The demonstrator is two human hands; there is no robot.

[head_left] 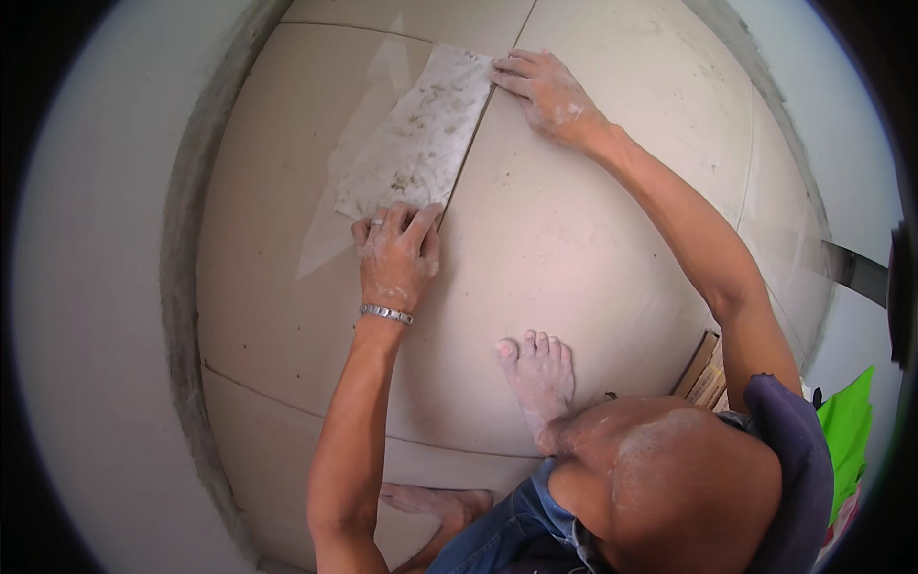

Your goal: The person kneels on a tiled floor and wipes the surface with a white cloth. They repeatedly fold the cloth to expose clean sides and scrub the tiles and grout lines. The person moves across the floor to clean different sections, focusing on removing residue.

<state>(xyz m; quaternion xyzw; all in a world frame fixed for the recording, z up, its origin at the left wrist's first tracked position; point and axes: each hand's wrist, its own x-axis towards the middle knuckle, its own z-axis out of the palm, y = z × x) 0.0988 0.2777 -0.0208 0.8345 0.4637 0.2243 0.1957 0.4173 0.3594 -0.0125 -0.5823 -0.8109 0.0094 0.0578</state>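
A thin white sheet [421, 134], blotched with grey-brown smudges, lies against the beige tiled floor, its right edge along a dark tile joint [470, 153]. My left hand [397, 253], dusty and wearing a ring and a metal-link bracelet [386, 314], has its bent fingers closed on the sheet's near edge. At the far right corner, my right hand [550, 94] pinches the sheet with fingers together. The fingertips of both hands are partly hidden. Whether the sheet is paper or plastic, I cannot tell.
My dusty bare foot [538, 383] and bent knee [669, 459] are on the near right. Cardboard [703, 373] and a bright green bag [846, 430] sit beyond my knee. White walls [105, 268] with a rough grey lower strip [182, 239] bound the floor.
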